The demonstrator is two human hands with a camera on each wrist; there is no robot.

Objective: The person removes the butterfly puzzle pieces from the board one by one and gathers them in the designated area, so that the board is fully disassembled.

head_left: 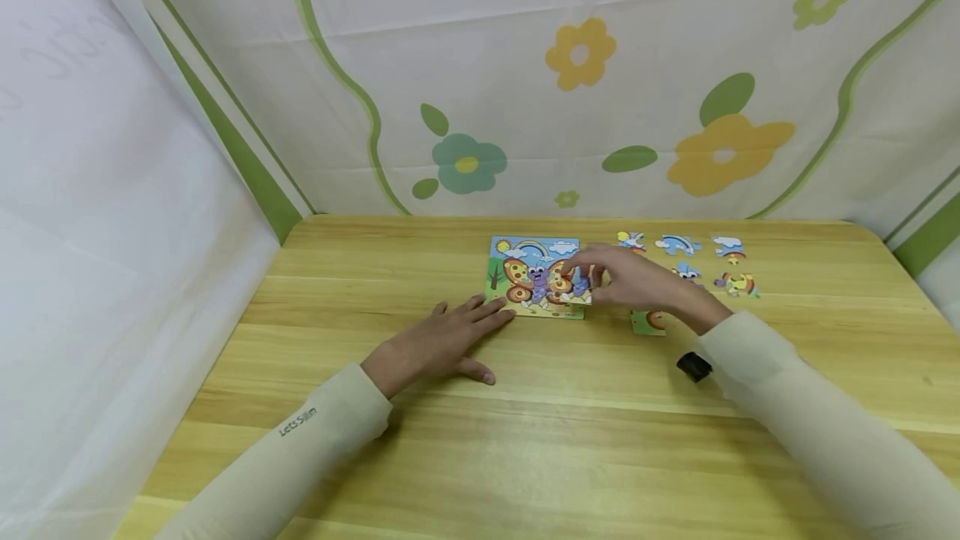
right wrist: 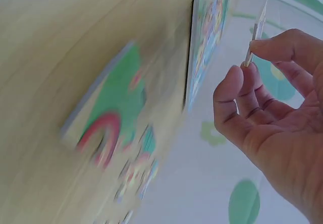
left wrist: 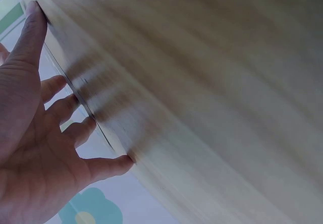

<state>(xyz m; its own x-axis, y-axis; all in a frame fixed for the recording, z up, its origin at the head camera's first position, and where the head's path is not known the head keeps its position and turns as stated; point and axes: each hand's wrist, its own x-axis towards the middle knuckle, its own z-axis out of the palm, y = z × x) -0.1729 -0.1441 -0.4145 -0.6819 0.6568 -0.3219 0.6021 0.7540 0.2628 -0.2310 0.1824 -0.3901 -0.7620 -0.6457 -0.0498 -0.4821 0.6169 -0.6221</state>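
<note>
A butterfly puzzle board [head_left: 534,247], printed with a rainbow and sun, lies flat toward the back of the table. My left hand [head_left: 446,340] rests on the wood with its fingers spread, fingertips right at the board's lower left corner. Over the board's right side, my right hand [head_left: 630,275] pinches a puzzle piece [head_left: 578,287] between thumb and fingers. Seen nearly edge-on in the right wrist view, that piece [right wrist: 258,32] stands up from the fingertips, above the table. A green puzzle piece with a red curve [head_left: 647,323] lies below the right wrist.
Several loose puzzle pieces [head_left: 678,244] are spread on the table [head_left: 525,457] to the right of the board, some partly behind the right hand. A small black object [head_left: 693,367] sits beside the right cuff. A flowered curtain [head_left: 510,48] hangs along the table's back edge.
</note>
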